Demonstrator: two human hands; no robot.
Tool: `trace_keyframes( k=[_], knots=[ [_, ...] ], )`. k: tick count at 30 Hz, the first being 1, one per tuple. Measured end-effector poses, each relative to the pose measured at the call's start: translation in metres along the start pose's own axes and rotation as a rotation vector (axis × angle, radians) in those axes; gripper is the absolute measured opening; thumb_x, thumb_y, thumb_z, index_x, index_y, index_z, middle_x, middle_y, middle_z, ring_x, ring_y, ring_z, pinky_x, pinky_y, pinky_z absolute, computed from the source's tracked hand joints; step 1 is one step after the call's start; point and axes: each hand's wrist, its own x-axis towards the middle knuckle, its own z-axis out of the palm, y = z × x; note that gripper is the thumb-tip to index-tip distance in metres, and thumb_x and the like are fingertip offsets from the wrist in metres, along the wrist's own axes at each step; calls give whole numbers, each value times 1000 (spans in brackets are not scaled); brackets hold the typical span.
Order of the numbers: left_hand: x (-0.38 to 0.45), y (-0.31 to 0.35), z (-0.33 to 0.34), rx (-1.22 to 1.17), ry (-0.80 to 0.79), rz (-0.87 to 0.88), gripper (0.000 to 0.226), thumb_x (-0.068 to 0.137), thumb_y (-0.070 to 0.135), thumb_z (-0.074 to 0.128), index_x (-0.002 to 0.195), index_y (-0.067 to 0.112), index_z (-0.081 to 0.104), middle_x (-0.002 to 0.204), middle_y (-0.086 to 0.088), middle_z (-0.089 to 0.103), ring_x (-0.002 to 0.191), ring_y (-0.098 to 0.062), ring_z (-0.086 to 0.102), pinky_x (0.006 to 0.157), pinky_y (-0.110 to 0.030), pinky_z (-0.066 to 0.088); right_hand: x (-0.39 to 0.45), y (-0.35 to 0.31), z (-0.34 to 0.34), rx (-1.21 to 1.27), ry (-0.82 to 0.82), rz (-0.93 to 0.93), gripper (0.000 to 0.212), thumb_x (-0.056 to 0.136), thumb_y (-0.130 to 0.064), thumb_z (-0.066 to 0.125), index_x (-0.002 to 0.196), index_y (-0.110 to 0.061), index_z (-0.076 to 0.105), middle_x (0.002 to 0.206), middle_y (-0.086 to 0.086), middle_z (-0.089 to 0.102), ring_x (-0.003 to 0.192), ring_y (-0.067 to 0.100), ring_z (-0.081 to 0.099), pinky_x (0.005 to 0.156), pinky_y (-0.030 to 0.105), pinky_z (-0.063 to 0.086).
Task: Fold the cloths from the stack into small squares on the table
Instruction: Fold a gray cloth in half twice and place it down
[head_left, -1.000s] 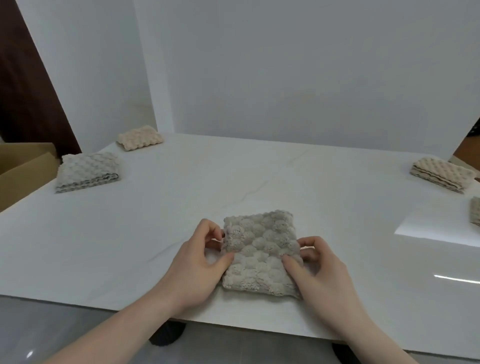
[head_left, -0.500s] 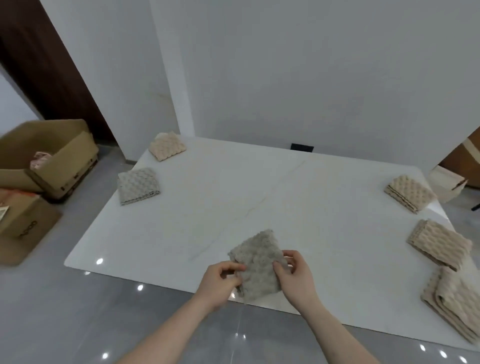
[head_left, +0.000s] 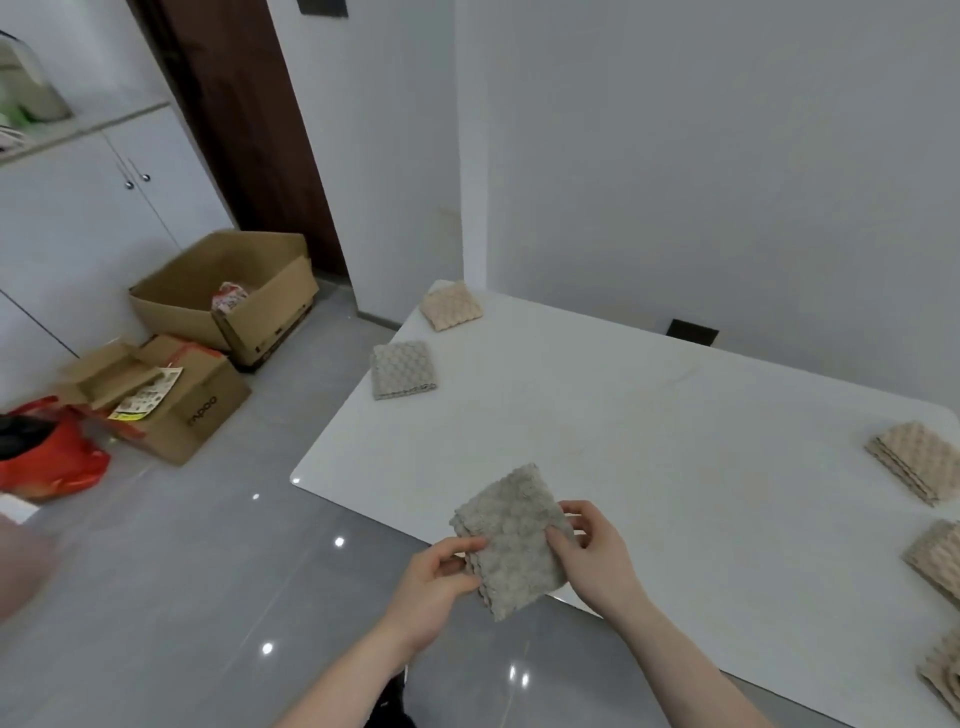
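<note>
A grey bumpy cloth (head_left: 511, 540), folded into a small square, is held up above the near edge of the white table (head_left: 649, 441). My left hand (head_left: 436, 582) pinches its left edge and my right hand (head_left: 597, 561) pinches its right edge. A grey folded cloth (head_left: 402, 369) and a beige folded cloth (head_left: 451, 306) lie at the table's far left. Three beige cloths lie along the right edge: one (head_left: 917, 467) farther back, one (head_left: 940, 561) in the middle, one (head_left: 943, 675) nearest and partly cut off.
Left of the table, on the grey tiled floor, stand an open cardboard box (head_left: 228, 296), a smaller box (head_left: 156, 395) and a red bag (head_left: 47, 452). White cabinets (head_left: 104, 197) and a dark door (head_left: 249, 130) are behind them. A white wall backs the table.
Both hands lifted the folded grey cloth off the table and brought it toward the near edge. The view pulled back and turned left, showing the floor and boxes.
</note>
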Motion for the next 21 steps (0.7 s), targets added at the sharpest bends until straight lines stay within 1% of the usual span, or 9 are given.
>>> trace_keyframes(
  k=[2,4,7,9,12,14,17,19,21],
  knots=[
    [12,0,-25,-18,-11,-9,41,74,2,72,111,18,76,113,10,75,100,-1,70,80,-11,50,14,-11,24,-13,1,-4,20,92,-16,66,108,-30,67,101,-11,71,87,12,70,62,16,53],
    [26,-1,-54,-28,-30,-46,47,64,11,71,111,18,75,108,6,77,103,-9,71,81,-14,51,29,-22,50,-34,6,-1,21,91,-18,66,107,-31,68,100,-13,72,89,13,69,63,15,52],
    [46,-3,-101,1,-85,-82,49,63,16,72,112,18,74,106,0,77,102,-13,72,85,-17,52,51,-36,95,-59,20,10,21,89,-18,67,105,-32,69,98,-12,72,90,12,69,68,19,51],
    [60,-4,-132,31,-116,-104,48,63,17,73,111,21,73,107,-10,76,101,-15,71,87,-19,54,62,-43,125,-64,31,31,22,88,-18,67,105,-32,69,97,-11,73,89,10,69,70,22,53],
    [80,-3,-169,80,-154,-149,49,62,19,72,111,23,72,106,-16,72,95,-12,69,93,-24,53,73,-51,160,-63,38,60,23,88,-18,67,106,-31,68,98,-10,72,89,9,69,71,21,53],
    [93,1,-186,98,-162,-170,48,60,20,71,109,23,73,98,-12,72,87,-9,69,86,-21,53,77,-54,177,-59,44,81,23,88,-18,66,107,-31,68,98,-8,72,89,9,69,68,19,51],
    [113,6,-199,112,-150,-176,48,58,20,68,106,20,72,87,-1,70,72,-1,63,69,-14,45,87,-56,194,-51,50,110,21,89,-19,66,108,-30,67,97,-5,72,85,10,70,64,17,50],
    [125,6,-205,117,-134,-181,49,57,18,66,105,18,73,94,4,70,74,-2,62,68,-12,44,97,-57,202,-61,48,124,21,90,-19,65,109,-29,66,98,-3,72,83,10,70,63,18,51],
    [134,7,-212,128,-111,-195,49,57,18,65,105,21,74,108,5,69,85,-5,62,72,-16,45,108,-58,208,-83,31,133,20,91,-19,64,109,-27,65,99,-3,71,84,10,70,64,19,53]
  ],
)
